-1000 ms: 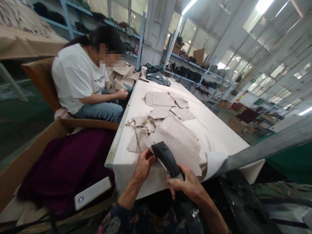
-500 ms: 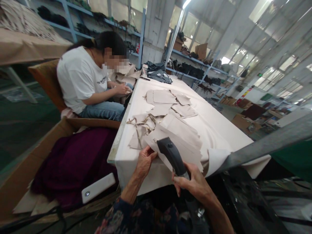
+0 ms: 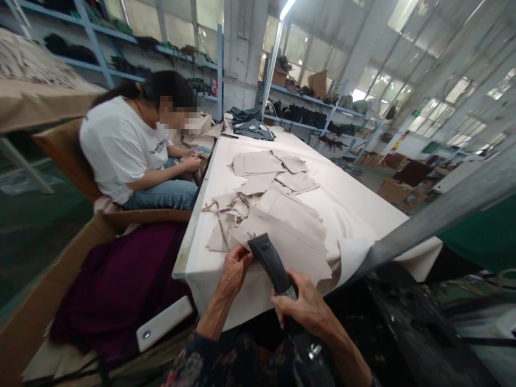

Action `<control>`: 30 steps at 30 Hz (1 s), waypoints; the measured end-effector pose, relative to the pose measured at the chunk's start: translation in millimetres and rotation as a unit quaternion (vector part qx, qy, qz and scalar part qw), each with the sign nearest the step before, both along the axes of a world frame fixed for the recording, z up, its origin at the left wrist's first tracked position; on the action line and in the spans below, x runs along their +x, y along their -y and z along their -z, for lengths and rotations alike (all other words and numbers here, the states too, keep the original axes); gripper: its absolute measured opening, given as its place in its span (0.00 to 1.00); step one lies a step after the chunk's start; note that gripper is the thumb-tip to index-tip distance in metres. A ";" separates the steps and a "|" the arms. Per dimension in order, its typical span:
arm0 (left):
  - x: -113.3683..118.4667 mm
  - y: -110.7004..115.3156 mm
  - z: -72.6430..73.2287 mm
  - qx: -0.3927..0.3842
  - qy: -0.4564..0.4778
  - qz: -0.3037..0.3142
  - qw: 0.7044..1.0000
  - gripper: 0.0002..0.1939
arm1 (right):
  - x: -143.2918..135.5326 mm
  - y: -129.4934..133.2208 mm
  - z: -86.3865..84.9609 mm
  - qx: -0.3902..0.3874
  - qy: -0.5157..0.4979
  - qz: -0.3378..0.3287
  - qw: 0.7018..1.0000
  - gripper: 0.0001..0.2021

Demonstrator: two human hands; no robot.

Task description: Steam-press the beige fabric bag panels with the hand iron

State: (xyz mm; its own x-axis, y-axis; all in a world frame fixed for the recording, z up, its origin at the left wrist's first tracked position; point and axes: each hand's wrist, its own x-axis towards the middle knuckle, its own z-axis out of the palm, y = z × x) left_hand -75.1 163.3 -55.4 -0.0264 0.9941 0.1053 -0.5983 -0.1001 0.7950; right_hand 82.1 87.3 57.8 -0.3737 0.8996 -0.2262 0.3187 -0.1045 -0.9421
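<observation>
My right hand [image 3: 300,301] is wrapped round the grip of a black, curved handheld trimmer [image 3: 271,262]. Its head lies over a beige fabric piece [image 3: 278,234] at the near end of the table; whether it touches the cloth I cannot tell. Just left of the trimmer head, my left hand [image 3: 234,271] pinches the near left edge of that piece between thumb and fingers. Beyond the hands lie more flat beige pieces [image 3: 258,163], some stacked. A tangle of narrow strips [image 3: 237,204] rests among them.
The table [image 3: 355,199] has a pale cloth cover. At left, a cardboard box [image 3: 36,301] holds purple fabric [image 3: 121,279], with a white power bank [image 3: 164,323] in front. A seated co-worker [image 3: 121,150] handles cloth. A grey metal bar [image 3: 443,220] slants across the right.
The whole view has shifted slightly, so things sit further left and most of the table lower. The trimmer head is now closer to my left fingertips. Both hands keep their holds.
</observation>
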 end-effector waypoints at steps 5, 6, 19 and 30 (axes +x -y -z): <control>4.5 -1.1 -1.9 -0.029 -0.022 -0.017 0.999 0.19 | -2.3 8.5 -6.3 0.017 -0.012 -0.012 1.000 0.05; 6.0 -0.6 -3.6 -0.037 -0.026 -0.022 0.999 0.18 | -2.6 11.5 -7.8 0.021 -0.011 -0.011 1.000 0.06; 0.9 129.4 -46.4 -0.130 -0.118 -0.109 0.979 0.22 | -40.4 40.5 33.2 0.281 0.117 -0.004 0.953 0.14; -5.1 155.5 -58.8 -0.183 -0.073 -0.244 0.949 0.18 | -47.7 53.7 33.1 0.373 0.132 -0.160 0.905 0.13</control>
